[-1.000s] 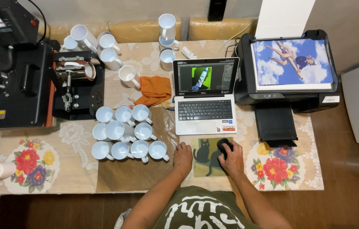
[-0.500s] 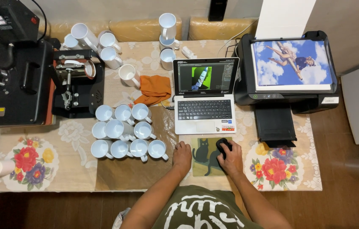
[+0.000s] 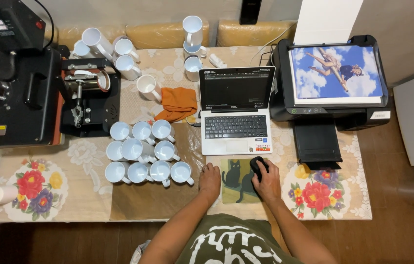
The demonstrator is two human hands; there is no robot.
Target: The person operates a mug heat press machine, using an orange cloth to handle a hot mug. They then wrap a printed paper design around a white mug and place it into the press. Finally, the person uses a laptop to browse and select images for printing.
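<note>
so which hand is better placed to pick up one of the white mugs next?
Probably the left hand: it rests flat on the table, free, just right of the nearest white mug. The right hand covers the black mouse on the cat mousepad, farther away.

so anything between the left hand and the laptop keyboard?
Nothing visible. The left hand rests flat on the table beside the cat-print mouse pad, just below the open white laptop. Only bare tabletop lies between them. The white mugs sit off to its left; the right hand covers the black mouse.
</note>
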